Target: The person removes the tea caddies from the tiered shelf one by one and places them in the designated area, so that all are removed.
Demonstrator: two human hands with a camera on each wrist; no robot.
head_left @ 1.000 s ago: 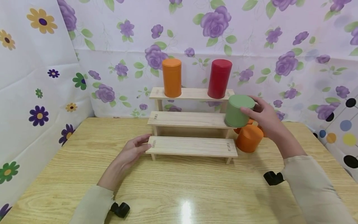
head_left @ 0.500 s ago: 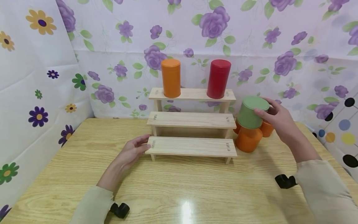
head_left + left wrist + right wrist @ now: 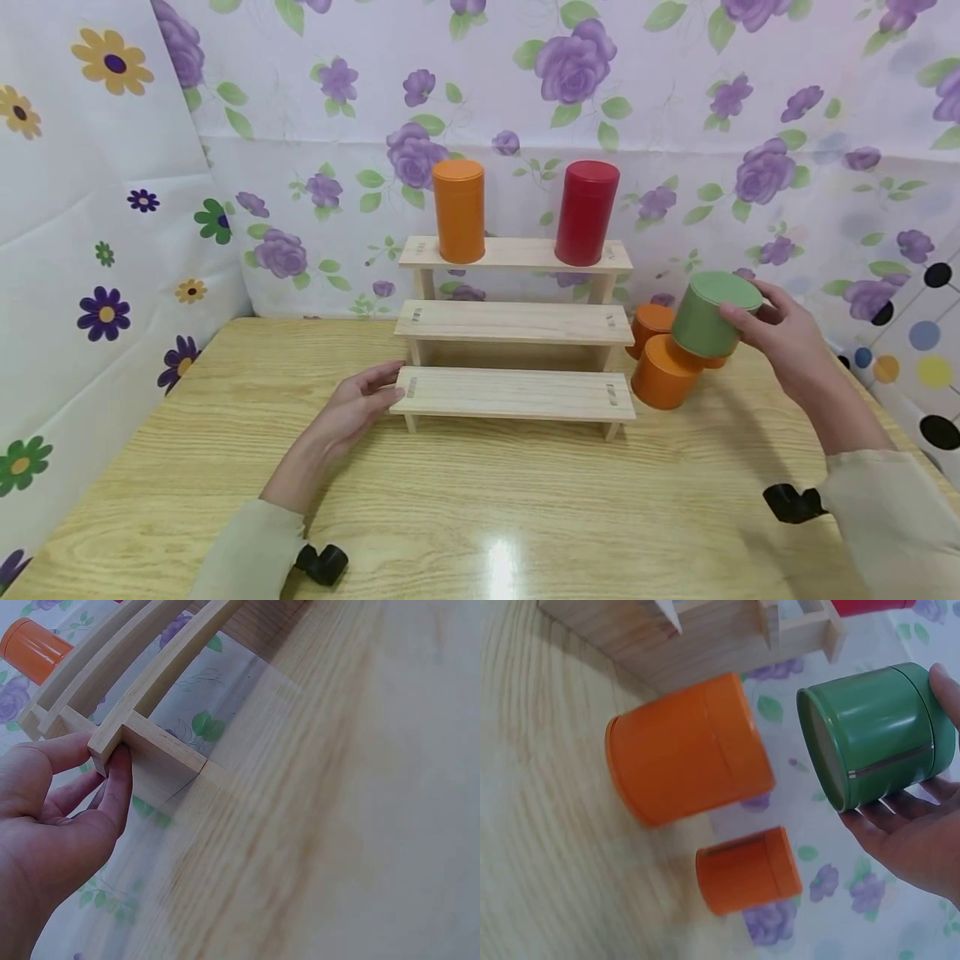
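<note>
My right hand (image 3: 791, 329) grips a short green tin (image 3: 715, 312) by its side, holding it up above the right part of the table. Below and left of it stand short orange tins (image 3: 666, 375), one at the front and others partly hidden behind. In the right wrist view the green tin (image 3: 881, 735) hangs tilted, apart from the orange tins (image 3: 690, 754). With thumb and fingers my left hand (image 3: 360, 408) pinches the left end of the lowest board of a three-step wooden rack (image 3: 513, 392); the left wrist view shows the pinched board end (image 3: 112, 739) closely.
On the rack's top step stand a tall orange tin (image 3: 460, 212) at the left and a tall red tin (image 3: 587, 212) at the right. The wooden table (image 3: 465, 500) stretches in front. A flowered cloth (image 3: 315, 100) hangs behind and at the left side.
My right hand has carried the green tin rightward and a little down, away from the rack's middle step and past the front orange tin. The left hand has stayed on the rack.
</note>
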